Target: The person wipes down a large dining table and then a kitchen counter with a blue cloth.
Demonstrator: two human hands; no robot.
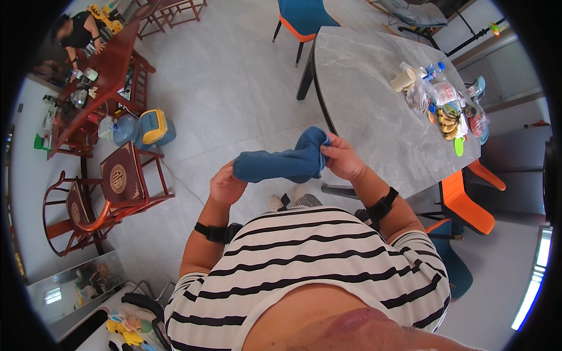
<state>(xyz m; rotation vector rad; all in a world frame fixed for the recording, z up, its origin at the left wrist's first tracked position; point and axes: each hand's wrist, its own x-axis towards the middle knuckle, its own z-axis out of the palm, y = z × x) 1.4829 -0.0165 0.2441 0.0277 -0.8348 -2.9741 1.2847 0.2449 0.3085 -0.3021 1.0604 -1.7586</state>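
A piece of blue fabric [281,165], long and tube-like, is stretched between my two hands in front of my body. Its left end rests against my left hand [227,184], whose fingertips are hidden behind or inside the cloth. At the other end, my right hand [344,158] pinches the edge between thumb and fingers, and the fabric bunches upward there. The cloth hangs in the air above the tiled floor, just left of the grey marble-patterned table [377,131].
On the table's far right lie bananas [448,123], plastic bags, paper cups [403,80] and a water bottle [434,70]. Wooden chairs [125,180], a blue-and-yellow bin [156,127] and a water jug [126,130] stand left. Another person [83,33] is at the red wooden table [109,74].
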